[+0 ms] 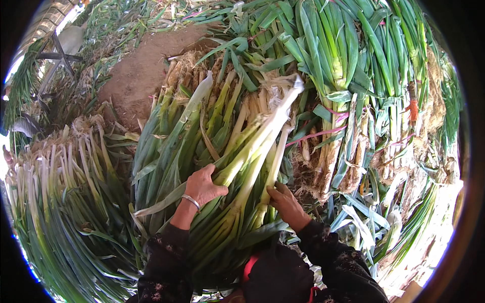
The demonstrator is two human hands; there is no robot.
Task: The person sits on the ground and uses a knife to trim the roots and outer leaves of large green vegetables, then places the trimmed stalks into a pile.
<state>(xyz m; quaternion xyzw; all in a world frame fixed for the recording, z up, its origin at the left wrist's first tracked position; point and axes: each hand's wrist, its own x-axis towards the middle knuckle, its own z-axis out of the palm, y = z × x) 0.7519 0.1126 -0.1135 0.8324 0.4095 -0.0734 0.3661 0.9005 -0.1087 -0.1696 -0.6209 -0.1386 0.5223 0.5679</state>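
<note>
A loose bunch of large green onions (pixel 261 147) lies before me, white root ends pointing away and up to the right. My left hand (pixel 205 185), with a silver bangle (pixel 190 202) at the wrist, grips the green lower part of the stalks from the left. The fingertips underneath are partly hidden. On the right side, my right hand (pixel 287 204) pinches a thinner onion stalk (pixel 276 161) between thumb and fingers. Beneath and to the left of the bunch, more onions (pixel 166 140) lie heaped with brown, soil-covered roots.
Bundles tied with pink cord (pixel 316 136) are stacked at the right. A pile of thinner onions (pixel 68 189) fills the left. Bare earth (pixel 142 72) shows at the upper left, near a crossed metal frame (pixel 58 57). Loose leaf scraps (pixel 360 223) lie at the lower right.
</note>
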